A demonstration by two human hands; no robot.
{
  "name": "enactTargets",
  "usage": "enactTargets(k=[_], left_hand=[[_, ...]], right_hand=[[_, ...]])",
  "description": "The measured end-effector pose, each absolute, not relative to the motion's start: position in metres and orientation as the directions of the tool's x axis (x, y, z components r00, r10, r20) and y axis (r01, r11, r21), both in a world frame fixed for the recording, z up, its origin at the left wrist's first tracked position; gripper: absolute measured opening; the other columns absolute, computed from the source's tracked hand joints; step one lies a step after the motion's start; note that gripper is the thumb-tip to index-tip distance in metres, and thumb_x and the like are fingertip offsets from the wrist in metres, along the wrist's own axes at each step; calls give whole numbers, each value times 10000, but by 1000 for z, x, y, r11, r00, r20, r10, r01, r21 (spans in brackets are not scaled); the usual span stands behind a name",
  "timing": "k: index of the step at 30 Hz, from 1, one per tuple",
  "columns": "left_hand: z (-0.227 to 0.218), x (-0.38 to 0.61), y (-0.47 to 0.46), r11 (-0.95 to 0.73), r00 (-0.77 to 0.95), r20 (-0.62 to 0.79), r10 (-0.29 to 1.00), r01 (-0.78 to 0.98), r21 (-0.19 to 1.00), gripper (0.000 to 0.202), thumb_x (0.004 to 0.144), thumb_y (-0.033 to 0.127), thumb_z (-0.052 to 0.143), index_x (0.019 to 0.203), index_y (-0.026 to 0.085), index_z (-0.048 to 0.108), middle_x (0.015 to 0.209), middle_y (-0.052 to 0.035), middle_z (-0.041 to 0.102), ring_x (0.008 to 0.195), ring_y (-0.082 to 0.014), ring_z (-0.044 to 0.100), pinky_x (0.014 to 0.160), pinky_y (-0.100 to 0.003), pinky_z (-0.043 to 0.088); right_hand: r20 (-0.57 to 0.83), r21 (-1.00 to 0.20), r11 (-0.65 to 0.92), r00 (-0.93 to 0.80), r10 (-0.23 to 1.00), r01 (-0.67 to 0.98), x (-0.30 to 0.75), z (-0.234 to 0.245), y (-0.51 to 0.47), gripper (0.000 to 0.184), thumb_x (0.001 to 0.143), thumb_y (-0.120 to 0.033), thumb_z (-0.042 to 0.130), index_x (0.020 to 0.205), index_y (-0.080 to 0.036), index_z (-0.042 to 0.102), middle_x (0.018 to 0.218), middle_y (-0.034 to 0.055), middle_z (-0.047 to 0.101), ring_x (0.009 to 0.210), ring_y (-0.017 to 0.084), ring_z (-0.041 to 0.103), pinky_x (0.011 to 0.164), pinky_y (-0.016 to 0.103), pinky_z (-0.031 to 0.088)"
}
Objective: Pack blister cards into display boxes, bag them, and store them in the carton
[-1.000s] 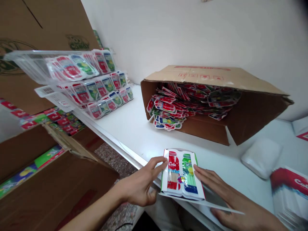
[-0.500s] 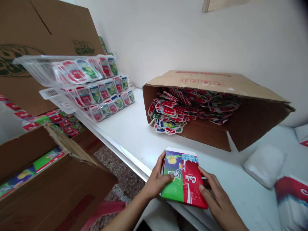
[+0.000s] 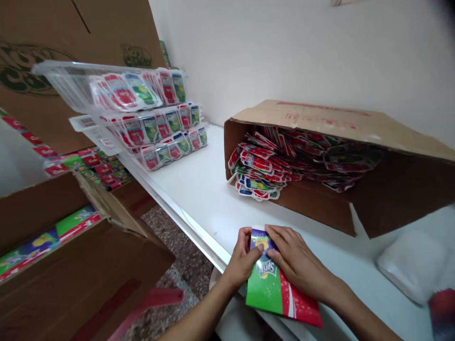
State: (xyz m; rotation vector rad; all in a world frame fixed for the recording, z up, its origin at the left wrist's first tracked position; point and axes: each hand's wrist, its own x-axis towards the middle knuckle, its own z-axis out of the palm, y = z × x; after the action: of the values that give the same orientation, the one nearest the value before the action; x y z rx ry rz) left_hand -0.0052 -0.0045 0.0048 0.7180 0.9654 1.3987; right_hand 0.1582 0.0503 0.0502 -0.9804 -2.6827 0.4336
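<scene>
A small printed carton (image 3: 266, 291), with a green and blue Sprite half and a red cola half, lies tilted at the front edge of the white table. My left hand (image 3: 242, 261) grips its left side near the top, thumb on the front face. Across the upper right of the carton lies my right hand (image 3: 296, 255), its fingers closed at the top end and covering most of the red half. The top flap is hidden by my fingers. Behind, an open cardboard box (image 3: 316, 203) on its side holds a heap of bottle-shaped packets (image 3: 261, 166).
Stacked clear plastic trays (image 3: 85, 122) of similar packets stand at the table's left. An open cardboard box (image 3: 117, 270) with printed cartons sits low on the left. A white plastic-wrapped bundle (image 3: 412, 265) lies at the right.
My right hand has moved from the carton's right side up over its top end. My left hand keeps its hold. The view has shifted slightly.
</scene>
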Motion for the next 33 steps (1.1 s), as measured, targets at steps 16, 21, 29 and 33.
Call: enactTargets(k=[16,21,29,33], left_hand=[[0,-7,-5,65,-47,-95,994,-440,896,436,783,285,718,1085,216,411,1040,-32,534,931,-166,537,822,-300,454],[-1,-7,-5,42,-54,-74,996,-444,895,437,779,264,722,1092,224,419,1071,-33,529,960,-166,536,835,-294,453],[-2,-7,-6,41,-32,-63,998,-459,888,451,757,263,736,1086,227,430,1093,-45,538,1007,-194,531,863,-315,449],[2,-8,-4,58,-34,-80,996,-432,900,456,749,305,747,1081,224,445,1113,-58,545,1025,-214,533,870,-326,452]], right_hand=[[348,-336,720,-630,694,608,154,43,46,241,957,-194,430,1148,-183,577,1046,94,635,975,238,534,895,426,368],[318,-341,724,-651,689,600,154,46,49,217,952,-201,439,1109,-195,588,1040,90,622,983,245,522,897,427,361],[299,-371,753,-698,651,544,159,46,53,200,958,-182,436,1098,-198,577,995,77,600,943,226,512,880,430,361],[266,-381,737,-697,666,559,154,48,56,184,949,-181,455,1068,-209,593,973,63,607,923,222,517,883,442,363]])
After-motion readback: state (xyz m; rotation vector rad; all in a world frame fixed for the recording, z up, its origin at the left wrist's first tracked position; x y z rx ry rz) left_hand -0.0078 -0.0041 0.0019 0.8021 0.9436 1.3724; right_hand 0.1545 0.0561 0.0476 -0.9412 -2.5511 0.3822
